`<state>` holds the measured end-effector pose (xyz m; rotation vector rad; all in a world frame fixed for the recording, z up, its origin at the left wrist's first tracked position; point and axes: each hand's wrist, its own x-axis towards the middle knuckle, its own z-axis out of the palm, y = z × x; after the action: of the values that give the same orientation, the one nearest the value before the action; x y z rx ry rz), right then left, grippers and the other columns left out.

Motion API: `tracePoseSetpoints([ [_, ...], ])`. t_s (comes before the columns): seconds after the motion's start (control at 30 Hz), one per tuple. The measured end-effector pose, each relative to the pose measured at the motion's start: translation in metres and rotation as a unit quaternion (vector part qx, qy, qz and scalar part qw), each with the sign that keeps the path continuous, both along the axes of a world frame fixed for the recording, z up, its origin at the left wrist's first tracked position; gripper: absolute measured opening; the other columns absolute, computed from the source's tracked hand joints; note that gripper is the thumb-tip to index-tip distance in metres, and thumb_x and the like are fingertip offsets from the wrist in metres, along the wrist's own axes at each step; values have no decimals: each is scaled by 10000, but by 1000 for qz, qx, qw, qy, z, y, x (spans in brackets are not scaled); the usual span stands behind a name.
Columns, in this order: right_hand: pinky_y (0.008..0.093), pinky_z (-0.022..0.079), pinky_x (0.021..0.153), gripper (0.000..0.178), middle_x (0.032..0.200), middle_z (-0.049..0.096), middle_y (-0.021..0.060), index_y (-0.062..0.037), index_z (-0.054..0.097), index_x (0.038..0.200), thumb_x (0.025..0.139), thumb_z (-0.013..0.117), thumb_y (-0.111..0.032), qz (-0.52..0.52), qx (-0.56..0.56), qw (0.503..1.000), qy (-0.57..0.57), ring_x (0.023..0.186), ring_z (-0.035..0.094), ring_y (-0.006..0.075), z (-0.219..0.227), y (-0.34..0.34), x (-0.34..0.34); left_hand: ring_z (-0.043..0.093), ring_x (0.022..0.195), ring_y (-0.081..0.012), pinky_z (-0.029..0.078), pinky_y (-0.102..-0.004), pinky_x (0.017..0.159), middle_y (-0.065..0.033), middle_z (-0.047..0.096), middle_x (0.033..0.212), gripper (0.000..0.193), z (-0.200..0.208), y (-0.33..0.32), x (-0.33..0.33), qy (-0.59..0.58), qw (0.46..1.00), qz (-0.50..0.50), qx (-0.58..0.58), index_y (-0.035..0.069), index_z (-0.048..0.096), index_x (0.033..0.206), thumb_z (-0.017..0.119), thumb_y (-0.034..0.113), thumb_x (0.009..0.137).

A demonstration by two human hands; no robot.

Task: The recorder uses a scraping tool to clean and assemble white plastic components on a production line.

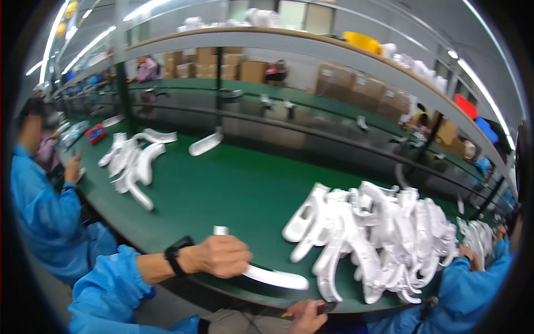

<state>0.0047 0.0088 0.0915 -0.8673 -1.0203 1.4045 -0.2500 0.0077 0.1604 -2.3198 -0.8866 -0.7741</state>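
Observation:
My left hand (225, 257), with a black band at the wrist, is closed around a curved white plastic part (278, 278). One end of the part pokes out above the fingers; the longer end reaches right over the table's front edge. Low in the view, my right hand (307, 318) grips a small slim tool (327, 307) with a dark tip and a bit of yellow; its exact kind is too blurred to tell. Just beyond this hand lies a large heap of similar white plastic parts (384, 239). The tool and the held part are apart.
A smaller group of white parts (136, 161) lies at the left of the green table (222, 183), with a single part (206, 144) farther back. Blue-sleeved co-workers sit at left (47, 195) and right (478, 278). A shelf (267, 40) spans above a conveyor.

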Motion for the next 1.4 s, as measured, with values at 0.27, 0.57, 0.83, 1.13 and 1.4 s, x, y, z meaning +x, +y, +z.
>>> tracePoseSetpoints([
  [0.27,295,381,513,317,578,480,47,-40,484,680,936,450,-224,25,25,997,-76,531,466,157,-8,-5,5,531,522,-175,398,-293,463,-21,561,640,132,6,56,-36,-42,983,178,25,82,546,677,620,33,580],
  [0.57,320,384,534,324,600,506,71,-57,539,680,926,452,-248,5,-10,984,-177,549,485,199,-30,-17,1,563,634,-257,441,-387,577,-63,547,649,174,12,178,-75,-70,963,259,-34,95,517,672,680,155,665],
  [0.83,304,440,582,184,719,577,87,5,560,822,908,515,-151,-13,106,985,-138,631,541,195,-75,-13,8,542,961,-348,436,-484,754,-164,552,1019,433,-46,295,-107,-296,867,398,-34,42,563,942,621,407,715],
  [1.13,293,460,600,232,748,636,105,27,608,819,912,515,-164,122,154,958,-208,656,584,204,-43,6,21,486,1006,-278,386,-421,813,-106,518,1086,485,-72,201,-263,-151,770,619,-27,54,499,1053,712,224,652],
  [1.4,289,437,569,202,717,595,89,7,575,821,913,509,-160,101,129,966,-200,612,544,199,-35,0,15,651,656,-231,520,-362,557,-180,625,803,117,-52,175,-268,-473,721,379,-336,-8,504,897,472,100,864],
])
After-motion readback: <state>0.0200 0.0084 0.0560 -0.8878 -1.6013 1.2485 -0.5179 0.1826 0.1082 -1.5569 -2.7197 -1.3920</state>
